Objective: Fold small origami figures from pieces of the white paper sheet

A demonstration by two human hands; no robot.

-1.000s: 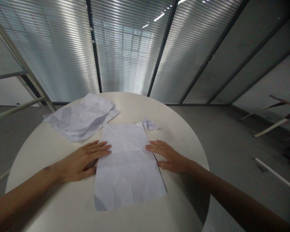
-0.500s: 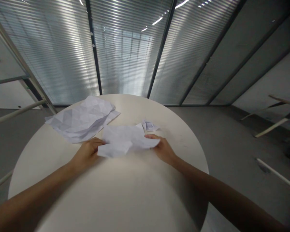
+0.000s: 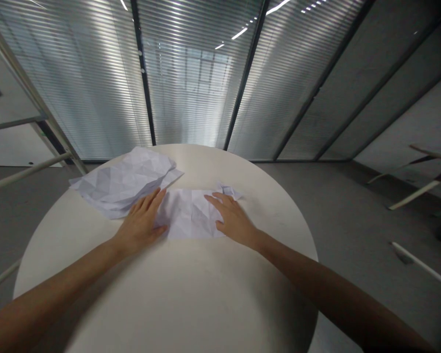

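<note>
A creased white sheet of paper [image 3: 191, 215] lies flat on the round white table [image 3: 191, 294]. At its left edge rests my left hand [image 3: 141, 220], fingers stretched out and thumb apart. My right hand [image 3: 235, 218] is spread over the sheet's right end and covers part of it. Just beyond the right fingers sits a small folded paper piece [image 3: 230, 190], partly hidden by that hand. A pile of crumpled, creased white sheets [image 3: 125, 179] lies at the table's far left, close beyond my left fingers.
Behind the table stands a glass partition with blinds [image 3: 191, 88]. A pale metal frame [image 3: 33, 171] rises at the left, near the table edge. Wooden-legged furniture [image 3: 415, 193] stands on the grey floor [image 3: 345, 211] at the right.
The sheet was raised and bent between both hands; now it lies flat on the table. Both hands have let go of its edges and opened over its two ends.
</note>
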